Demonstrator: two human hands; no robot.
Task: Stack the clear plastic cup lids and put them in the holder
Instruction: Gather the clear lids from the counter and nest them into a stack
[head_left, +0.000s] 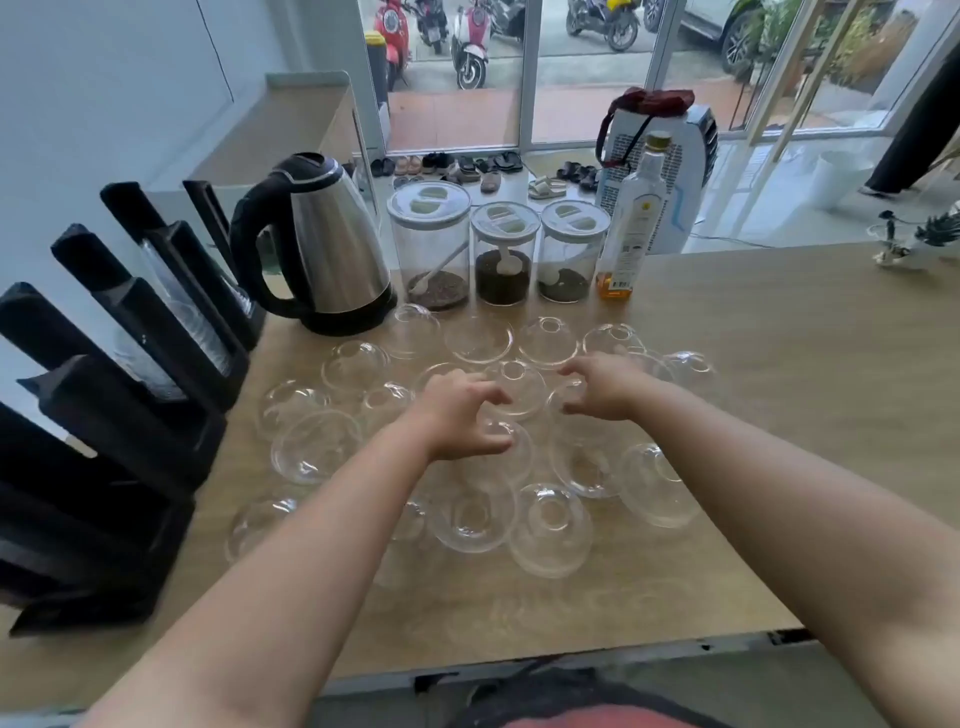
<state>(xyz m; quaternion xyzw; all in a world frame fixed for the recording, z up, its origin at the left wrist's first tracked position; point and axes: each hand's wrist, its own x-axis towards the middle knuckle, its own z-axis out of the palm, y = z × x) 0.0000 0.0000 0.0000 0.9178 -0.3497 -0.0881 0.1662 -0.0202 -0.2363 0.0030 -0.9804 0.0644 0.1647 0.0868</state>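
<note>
Several clear dome-shaped plastic cup lids lie scattered across the wooden counter, some dome up, some upside down. My left hand hovers over the middle of them with fingers spread and curled, holding nothing. My right hand hovers a little to the right, fingers apart, just above a lid that sits between both hands. A black slotted holder stands at the counter's left side, with some clear lids in its channels.
A steel electric kettle stands behind the lids at left. Three lidded jars and a tall bottle line the back. A small ornament sits far right. The counter's front edge runs near my body.
</note>
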